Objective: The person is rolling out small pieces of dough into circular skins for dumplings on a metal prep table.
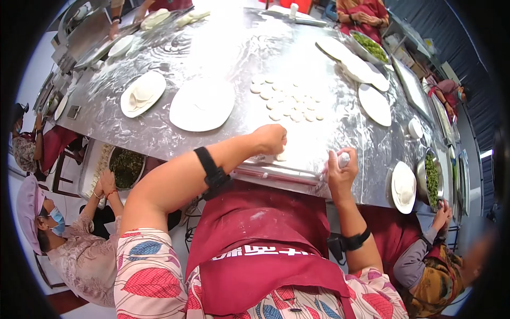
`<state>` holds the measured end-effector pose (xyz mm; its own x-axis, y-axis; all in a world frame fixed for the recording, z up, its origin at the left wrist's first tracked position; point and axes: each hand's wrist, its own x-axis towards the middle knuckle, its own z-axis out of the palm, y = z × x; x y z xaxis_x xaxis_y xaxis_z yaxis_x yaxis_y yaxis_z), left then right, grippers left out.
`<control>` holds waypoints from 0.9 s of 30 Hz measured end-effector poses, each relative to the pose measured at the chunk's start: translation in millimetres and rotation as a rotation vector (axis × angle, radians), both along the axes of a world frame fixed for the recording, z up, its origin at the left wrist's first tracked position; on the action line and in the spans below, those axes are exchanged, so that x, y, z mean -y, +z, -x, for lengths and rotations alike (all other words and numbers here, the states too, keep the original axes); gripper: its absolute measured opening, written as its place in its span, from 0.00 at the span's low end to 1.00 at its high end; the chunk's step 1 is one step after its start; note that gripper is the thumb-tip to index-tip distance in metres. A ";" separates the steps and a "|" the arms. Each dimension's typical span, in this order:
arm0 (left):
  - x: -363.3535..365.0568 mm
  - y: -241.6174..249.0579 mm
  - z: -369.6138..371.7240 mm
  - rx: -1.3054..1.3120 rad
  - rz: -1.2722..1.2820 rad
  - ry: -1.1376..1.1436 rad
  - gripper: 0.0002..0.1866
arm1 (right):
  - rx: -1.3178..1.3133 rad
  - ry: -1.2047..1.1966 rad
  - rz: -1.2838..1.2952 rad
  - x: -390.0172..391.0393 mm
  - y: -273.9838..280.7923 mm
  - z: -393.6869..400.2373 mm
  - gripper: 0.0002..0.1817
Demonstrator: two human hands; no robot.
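Note:
My left hand (pixel 272 140) is closed in a fist low over the floured metal table (pixel 249 143), near its front edge. A small pale bit of dough (pixel 281 157) shows just under its fingers; how it is gripped is hidden. To the right, my right hand (pixel 341 169) is curled around a short, pale, rounded object (pixel 344 158), perhaps the end of a rolling pin; its full shape is hidden. Beyond both hands lie several small flattened dough pieces (pixel 287 101), loosely grouped on the flour.
White plates stand left (pixel 202 105) and right (pixel 375 104); one at left (pixel 142 94) and one at right (pixel 404 187) hold dough wrappers. Bowls of green filling (pixel 431 178) (pixel 369 47) stand at right. A reddish-edged tray (pixel 276 178) sits before me. People work around the table.

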<state>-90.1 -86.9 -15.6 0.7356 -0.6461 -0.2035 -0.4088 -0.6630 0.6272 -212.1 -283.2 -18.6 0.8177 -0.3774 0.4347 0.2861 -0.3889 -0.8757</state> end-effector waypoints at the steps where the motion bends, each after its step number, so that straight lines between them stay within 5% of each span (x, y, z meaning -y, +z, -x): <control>1: -2.1 2.6 0.8 -0.013 0.008 -0.008 0.05 | 0.001 0.006 -0.045 1.4 -4.6 2.5 0.11; 4: 6.2 6.3 3.6 -0.021 -0.009 -0.044 0.06 | 0.069 -0.079 0.258 14.6 -18.0 -55.9 0.12; 10: 6.8 6.8 -0.4 0.037 0.002 -0.122 0.06 | -0.077 -0.059 0.117 -0.3 9.6 -26.6 0.11; 14: -4.6 -3.2 2.8 -0.417 0.165 0.045 0.06 | -0.030 0.025 0.019 1.8 -2.9 7.3 0.09; 18: 7.9 4.7 2.5 0.041 0.061 -0.030 0.06 | -0.001 -0.128 0.286 4.1 -4.0 -72.1 0.11; 23: 5.2 3.1 -3.6 0.037 0.014 -0.138 0.06 | -0.085 -0.119 0.223 8.4 -6.4 -50.9 0.11; 27: -5.9 4.5 7.0 -0.389 0.134 0.082 0.04 | -0.097 -0.009 -0.005 -2.9 5.8 10.5 0.10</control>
